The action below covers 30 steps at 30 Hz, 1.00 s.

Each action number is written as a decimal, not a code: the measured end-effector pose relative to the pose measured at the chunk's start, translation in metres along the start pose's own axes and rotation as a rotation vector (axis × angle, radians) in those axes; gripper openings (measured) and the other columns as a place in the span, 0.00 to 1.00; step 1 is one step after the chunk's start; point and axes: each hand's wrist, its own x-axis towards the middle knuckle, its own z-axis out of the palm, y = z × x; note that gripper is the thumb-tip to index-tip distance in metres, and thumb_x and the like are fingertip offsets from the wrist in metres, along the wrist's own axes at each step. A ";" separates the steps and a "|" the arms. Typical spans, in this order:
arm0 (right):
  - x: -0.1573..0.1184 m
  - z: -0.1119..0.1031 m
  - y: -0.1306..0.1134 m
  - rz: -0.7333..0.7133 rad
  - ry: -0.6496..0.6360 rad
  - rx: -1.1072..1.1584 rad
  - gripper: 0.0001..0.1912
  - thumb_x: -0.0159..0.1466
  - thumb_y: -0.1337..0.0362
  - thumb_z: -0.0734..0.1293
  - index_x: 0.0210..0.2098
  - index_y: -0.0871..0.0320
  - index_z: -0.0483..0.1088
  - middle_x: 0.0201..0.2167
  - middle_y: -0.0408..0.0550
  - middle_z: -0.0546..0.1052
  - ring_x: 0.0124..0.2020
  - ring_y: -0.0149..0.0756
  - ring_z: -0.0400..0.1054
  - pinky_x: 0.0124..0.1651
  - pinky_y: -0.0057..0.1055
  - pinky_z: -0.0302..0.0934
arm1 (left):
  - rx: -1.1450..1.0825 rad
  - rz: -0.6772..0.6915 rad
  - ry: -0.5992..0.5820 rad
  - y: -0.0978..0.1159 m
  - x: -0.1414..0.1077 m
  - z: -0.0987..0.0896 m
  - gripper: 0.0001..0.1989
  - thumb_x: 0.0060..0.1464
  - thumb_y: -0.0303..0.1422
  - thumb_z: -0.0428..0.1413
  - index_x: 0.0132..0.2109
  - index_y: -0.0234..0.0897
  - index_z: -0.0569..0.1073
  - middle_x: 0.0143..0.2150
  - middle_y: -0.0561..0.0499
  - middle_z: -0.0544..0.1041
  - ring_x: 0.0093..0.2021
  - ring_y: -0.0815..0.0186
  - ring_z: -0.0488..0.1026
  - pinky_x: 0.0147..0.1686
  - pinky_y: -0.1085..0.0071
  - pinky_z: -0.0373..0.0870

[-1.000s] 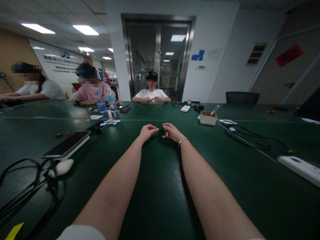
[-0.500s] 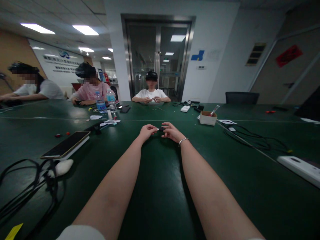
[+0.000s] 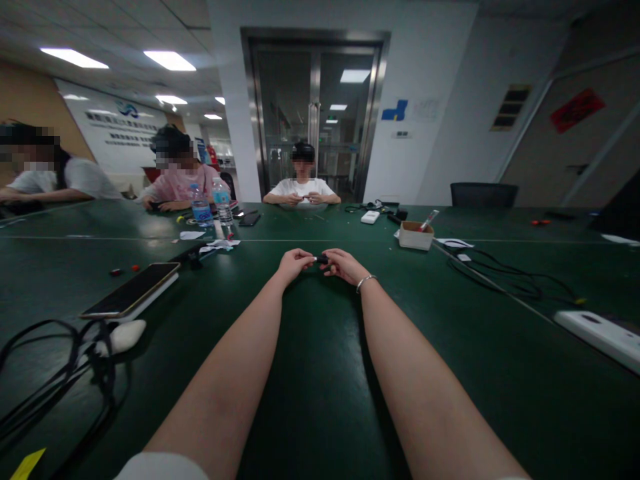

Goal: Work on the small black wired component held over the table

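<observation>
A small black stick with a light tip is held level just above the green table. It is too small for me to tell its kind. My left hand pinches its light end between thumb and fingertips. From the other side, my right hand has its thumb and fingers closed on the black end. A silver bracelet circles my right wrist. Part of the stick is covered by my fingers.
To the left lie a phone, a white mouse-like object and black cables. A small box, more cables and a white power strip are on the right. Bottles stand farther back; several people sit around.
The fingers of my right hand have gone from spread to closed around the black end. My left hand keeps its pinch. The person at far left has shifted left.
</observation>
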 end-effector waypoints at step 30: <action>-0.001 0.001 0.000 -0.044 -0.002 -0.004 0.18 0.56 0.78 0.64 0.43 0.56 0.63 0.25 0.36 0.70 0.14 0.18 0.61 0.30 0.30 0.72 | 0.025 -0.016 0.009 -0.002 0.002 -0.001 0.08 0.41 0.30 0.62 0.30 0.32 0.72 0.25 0.50 0.74 0.26 0.71 0.70 0.28 0.73 0.65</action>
